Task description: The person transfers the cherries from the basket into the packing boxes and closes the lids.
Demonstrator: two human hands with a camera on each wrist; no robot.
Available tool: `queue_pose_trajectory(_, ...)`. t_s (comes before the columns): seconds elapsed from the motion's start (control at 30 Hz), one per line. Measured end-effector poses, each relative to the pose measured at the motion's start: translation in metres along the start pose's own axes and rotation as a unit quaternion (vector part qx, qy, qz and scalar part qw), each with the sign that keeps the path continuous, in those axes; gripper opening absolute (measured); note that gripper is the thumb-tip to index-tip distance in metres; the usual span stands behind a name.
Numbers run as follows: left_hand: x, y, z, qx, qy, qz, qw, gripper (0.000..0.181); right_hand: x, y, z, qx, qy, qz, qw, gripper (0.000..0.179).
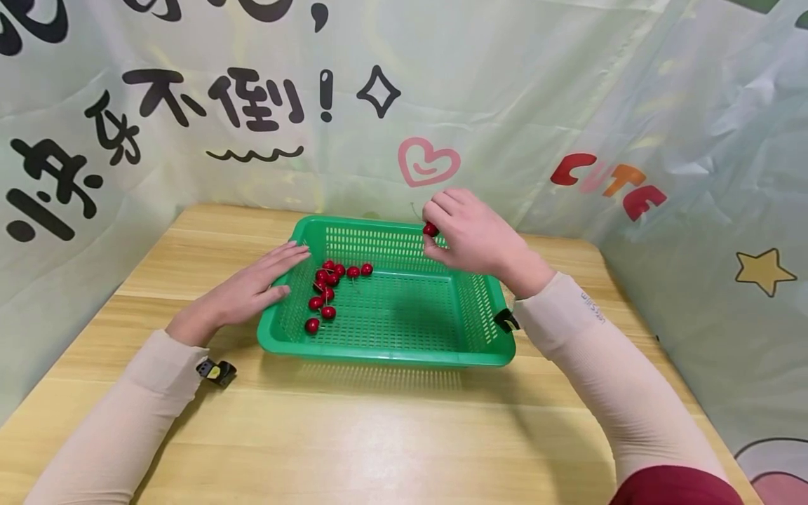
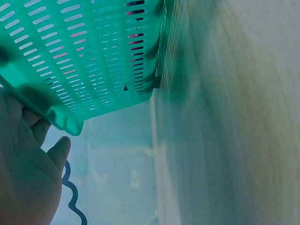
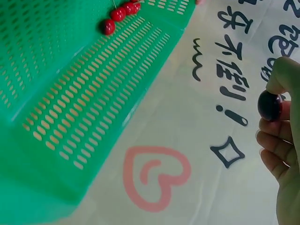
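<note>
A green plastic basket (image 1: 385,355) with slotted walls stands on the wooden table. Several red cherries (image 1: 328,294) with thin stems lie together in its left part. My left hand (image 1: 252,284) rests with straight fingers on the basket's left rim; from below, the left wrist view shows that hand (image 2: 28,164) at the rim. Over the basket's back right side, my right hand (image 1: 470,231) pinches one cherry (image 1: 431,229) between thumb and fingers. The right wrist view shows this dark red cherry (image 3: 269,105) held clear of the basket, with a few others by the basket wall.
Bare wooden table (image 1: 372,435) lies in front of the basket and on both sides. Close behind it hangs a pale printed curtain (image 1: 505,91) with lettering, a pink heart and a star. The curtain also runs along the right side.
</note>
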State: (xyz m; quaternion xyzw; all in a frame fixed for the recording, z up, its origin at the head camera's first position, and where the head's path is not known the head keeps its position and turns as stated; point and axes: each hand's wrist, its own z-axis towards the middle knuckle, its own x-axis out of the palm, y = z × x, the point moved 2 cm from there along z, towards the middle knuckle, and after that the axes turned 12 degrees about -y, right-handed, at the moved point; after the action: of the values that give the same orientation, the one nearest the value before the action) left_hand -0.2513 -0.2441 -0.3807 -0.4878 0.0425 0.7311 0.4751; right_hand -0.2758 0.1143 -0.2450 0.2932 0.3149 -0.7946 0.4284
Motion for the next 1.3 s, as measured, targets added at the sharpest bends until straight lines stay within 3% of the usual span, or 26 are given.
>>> queue_pose_trajectory(0.5,0.0,0.001,-0.002,0.004,-0.006,-0.005,1.0,0.058,-0.036,-0.023,-0.046,0.05,-0.004,-0.015,0.9986,0.017)
queue_pose_trajectory(1.07,-0.001,0.001,0.0,-0.001,-0.001,-0.002,1.0,0.06,-0.038,-0.036,-0.122,0.114,0.015,-0.053,0.9919,0.018)
queue_pose_trajectory(1.3,0.0,0.0,0.0,0.003,-0.002,-0.005,1.0,0.059,-0.037,-0.034,-0.15,0.17,0.028,-0.061,0.9832,0.019)
